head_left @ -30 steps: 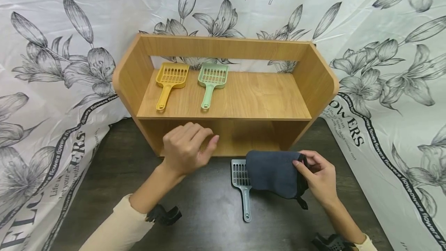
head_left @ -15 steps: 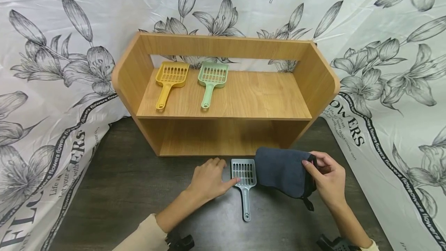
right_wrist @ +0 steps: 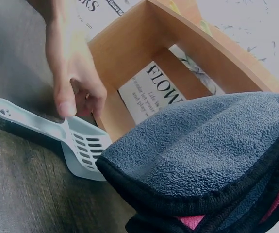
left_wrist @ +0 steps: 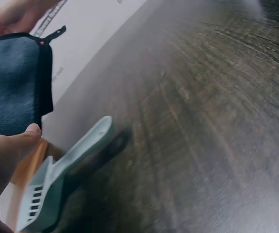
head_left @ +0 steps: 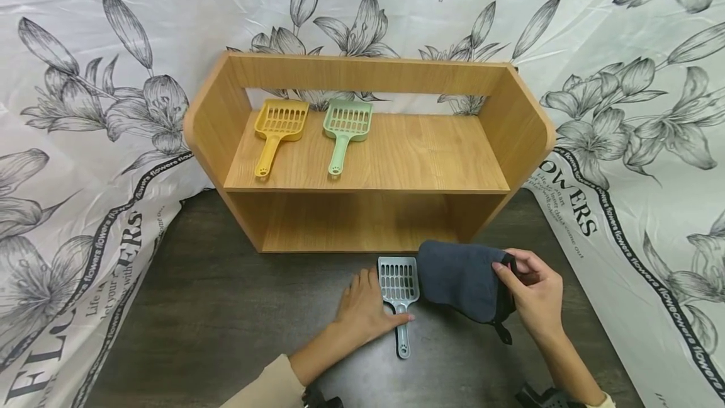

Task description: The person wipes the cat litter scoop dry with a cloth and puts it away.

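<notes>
A pale grey-blue litter scoop (head_left: 399, 279) lies on the dark table in front of the shelf, its slotted head toward the shelf and its handle toward me. My left hand (head_left: 362, 308) reaches beside its left edge, thumb stretched across over the handle. In the right wrist view the left thumb (right_wrist: 66, 108) hovers close over the scoop's neck, and the other fingers bend down beside the head. My right hand (head_left: 535, 291) pinches the edge of a folded dark blue-grey cloth (head_left: 460, 277) with black trim, just right of the scoop. Pink shows inside its folds in the right wrist view.
A two-tier wooden shelf (head_left: 362, 182) stands at the back of the table. On its upper board lie a yellow litter scoop (head_left: 272, 137) and a green litter scoop (head_left: 342, 134). White flower-print fabric (head_left: 73, 175) hangs behind and along both sides.
My left hand has come down from in front of the shelf to the scoop on the table. My right hand has shifted the cloth slightly right, uncovering the scoop's head.
</notes>
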`<state>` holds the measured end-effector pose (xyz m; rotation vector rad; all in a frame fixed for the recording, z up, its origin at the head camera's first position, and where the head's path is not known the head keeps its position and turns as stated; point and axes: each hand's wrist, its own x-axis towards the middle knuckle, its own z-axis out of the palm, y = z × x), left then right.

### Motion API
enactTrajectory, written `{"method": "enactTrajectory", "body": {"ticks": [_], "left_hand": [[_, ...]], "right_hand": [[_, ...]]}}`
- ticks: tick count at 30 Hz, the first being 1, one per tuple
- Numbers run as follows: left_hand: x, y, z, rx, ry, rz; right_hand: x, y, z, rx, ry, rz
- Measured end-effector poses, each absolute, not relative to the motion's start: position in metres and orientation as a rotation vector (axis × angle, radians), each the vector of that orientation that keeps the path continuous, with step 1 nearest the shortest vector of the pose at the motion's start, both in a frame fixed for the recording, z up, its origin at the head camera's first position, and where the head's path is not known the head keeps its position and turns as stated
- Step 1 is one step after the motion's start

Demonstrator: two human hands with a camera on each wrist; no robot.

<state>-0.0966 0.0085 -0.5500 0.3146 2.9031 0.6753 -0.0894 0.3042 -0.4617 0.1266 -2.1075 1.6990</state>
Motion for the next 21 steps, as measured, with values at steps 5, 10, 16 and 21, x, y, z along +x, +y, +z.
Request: {"method": "enactTrajectory", "body": {"ticks": [5,10,16,21], "left_hand": [[-0.094,0.015,-0.56,0.292,2.945,0.596],[-0.094,0.02,-0.564,0.286,2.99,0.517],[-0.092,0.024,-0.567,0.332,3.04,0.415],[-0.092,0.02,-0.567,0.369,3.045,0.395]], "right_hand": [[-0.088,0.304,-0.464,0.141,-2.087,1.712],[-0.087,0.303,-0.465,0.146,-2.079,1.712],[-0.086,0.301,-0.467,0.14,-2.09,1.704],[-0.086,0.3,-0.469,0.127,-2.108,1.704]]}}
